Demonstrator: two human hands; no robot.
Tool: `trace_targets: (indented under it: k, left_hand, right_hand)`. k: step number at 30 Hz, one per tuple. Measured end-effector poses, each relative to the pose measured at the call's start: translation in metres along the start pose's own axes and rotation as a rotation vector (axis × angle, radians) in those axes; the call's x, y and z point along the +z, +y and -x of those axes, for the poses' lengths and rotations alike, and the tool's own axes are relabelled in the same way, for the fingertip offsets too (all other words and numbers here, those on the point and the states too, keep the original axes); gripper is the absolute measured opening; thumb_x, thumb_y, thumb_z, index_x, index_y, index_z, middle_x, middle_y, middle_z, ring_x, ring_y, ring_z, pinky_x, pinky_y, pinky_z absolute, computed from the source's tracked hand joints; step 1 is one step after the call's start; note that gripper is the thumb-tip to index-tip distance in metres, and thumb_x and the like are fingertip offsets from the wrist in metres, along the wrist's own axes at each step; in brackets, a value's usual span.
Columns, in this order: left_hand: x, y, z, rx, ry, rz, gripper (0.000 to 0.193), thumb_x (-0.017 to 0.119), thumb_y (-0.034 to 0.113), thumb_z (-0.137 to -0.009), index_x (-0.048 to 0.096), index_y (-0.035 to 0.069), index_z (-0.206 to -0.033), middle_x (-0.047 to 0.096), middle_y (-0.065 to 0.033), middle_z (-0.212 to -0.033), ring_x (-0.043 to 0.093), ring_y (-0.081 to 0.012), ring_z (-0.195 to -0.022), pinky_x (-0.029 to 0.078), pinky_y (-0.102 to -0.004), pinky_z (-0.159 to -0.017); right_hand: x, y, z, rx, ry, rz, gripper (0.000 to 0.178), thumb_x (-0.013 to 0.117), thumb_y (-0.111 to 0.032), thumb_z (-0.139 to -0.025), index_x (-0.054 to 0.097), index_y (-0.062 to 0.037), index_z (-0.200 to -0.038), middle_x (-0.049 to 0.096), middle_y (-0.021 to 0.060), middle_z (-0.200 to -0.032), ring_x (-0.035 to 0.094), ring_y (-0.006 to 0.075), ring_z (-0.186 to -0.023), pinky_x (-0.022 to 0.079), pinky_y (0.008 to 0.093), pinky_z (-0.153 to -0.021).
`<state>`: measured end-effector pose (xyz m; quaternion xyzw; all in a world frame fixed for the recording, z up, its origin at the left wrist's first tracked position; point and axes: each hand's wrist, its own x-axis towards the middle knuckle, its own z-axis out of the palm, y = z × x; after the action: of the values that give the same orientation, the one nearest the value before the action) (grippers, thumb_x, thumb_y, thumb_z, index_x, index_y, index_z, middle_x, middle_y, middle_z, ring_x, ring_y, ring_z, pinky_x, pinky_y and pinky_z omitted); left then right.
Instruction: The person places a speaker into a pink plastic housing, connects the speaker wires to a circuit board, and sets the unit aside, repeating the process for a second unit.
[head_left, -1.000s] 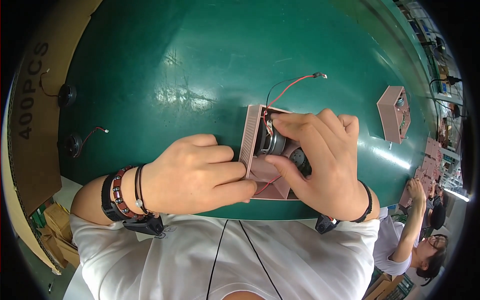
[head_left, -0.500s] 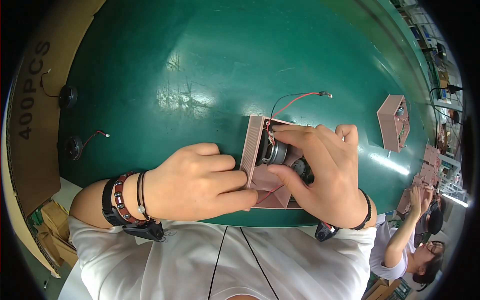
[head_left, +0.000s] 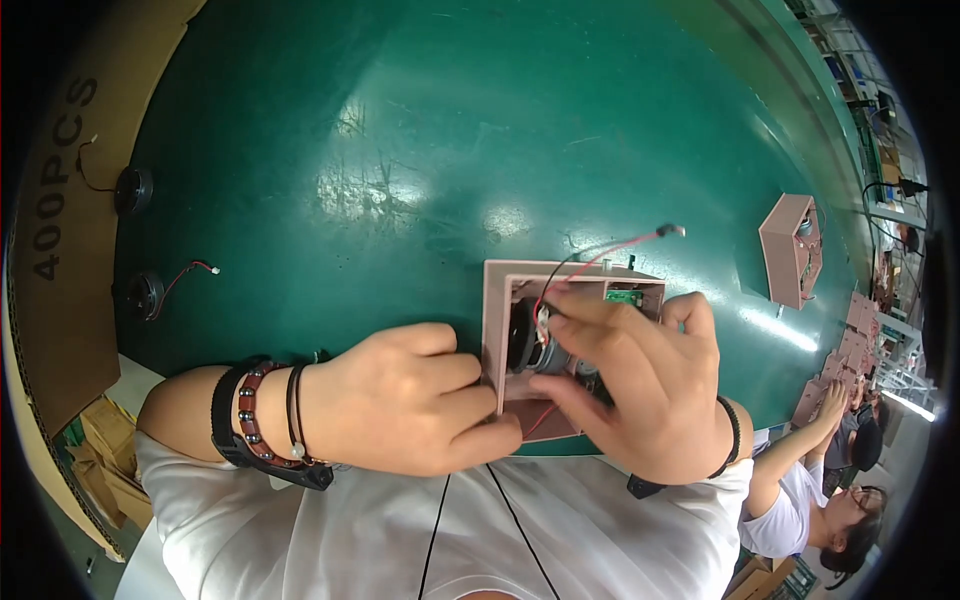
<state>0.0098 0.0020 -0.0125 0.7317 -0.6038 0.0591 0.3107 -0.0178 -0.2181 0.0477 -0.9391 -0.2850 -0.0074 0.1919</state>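
Note:
A pink, open-topped speaker box [head_left: 493, 310] stands at the table's near edge, in front of me. My left hand [head_left: 415, 400] grips its left wall near the front corner, fingers curled. Inside, against that wall, sits a round black speaker [head_left: 520, 335] with a silvery magnet. My right hand [head_left: 640, 385] reaches into the box from the right, with thumb and fingers closed round the speaker's back. From the speaker a red and black wire pair [head_left: 610, 246] rises over the far wall and ends in a small plug. A green circuit board [head_left: 626, 297] shows in the box's right part.
Two loose speakers, one farther [head_left: 133, 191] and one nearer [head_left: 145, 296], lie at the table's left beside a cardboard box [head_left: 75, 250]. Another pink box [head_left: 785, 250] stands at the right. Beyond it a co-worker [head_left: 800, 490] handles pink parts.
The pink box has been turned and tipped, so its opening faces up more, and it sits slightly nearer me. Both hands moved with it. The wire's plug swung nearer and right.

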Motion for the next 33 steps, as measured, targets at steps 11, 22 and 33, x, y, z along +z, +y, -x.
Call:
trace_targets:
  k: [11,22,33]
  left_hand:
    - [-0.001,0.003,0.002,-0.018,-0.031,0.075,0.011,0.067,0.013,-0.067,0.057,0.017,-0.069,0.049,0.0056,-0.062,0.05,-0.0117,-0.06,0.037,-0.0256,-0.056]
    - [0.001,0.003,0.005,-0.008,-0.045,0.073,0.009,0.066,0.013,-0.067,0.058,0.017,-0.07,0.054,0.0045,-0.065,0.052,-0.0119,-0.062,0.041,-0.0266,-0.061]
    - [0.003,0.0,0.004,0.017,-0.019,0.049,0.009,0.067,0.016,-0.068,0.059,0.018,-0.072,0.054,0.0055,-0.065,0.052,-0.0115,-0.061,0.04,-0.0256,-0.06]
  right_hand:
    - [0.005,-0.002,0.003,-0.103,-0.017,0.029,0.044,0.082,-0.018,-0.064,0.064,-0.0012,-0.1,0.07,0.0091,-0.107,0.061,0.0119,-0.069,0.029,0.0318,-0.065]
    - [0.01,0.004,-0.005,-0.1,0.0,-0.065,0.042,0.08,-0.016,-0.067,0.063,-0.0011,-0.103,0.07,0.0096,-0.109,0.058,0.0142,-0.065,0.029,0.0308,-0.063]
    - [0.01,0.002,-0.005,-0.074,-0.044,-0.032,0.042,0.078,-0.014,-0.07,0.062,-0.0002,-0.106,0.07,0.0102,-0.109,0.057,0.016,-0.062,0.03,0.0316,-0.063]
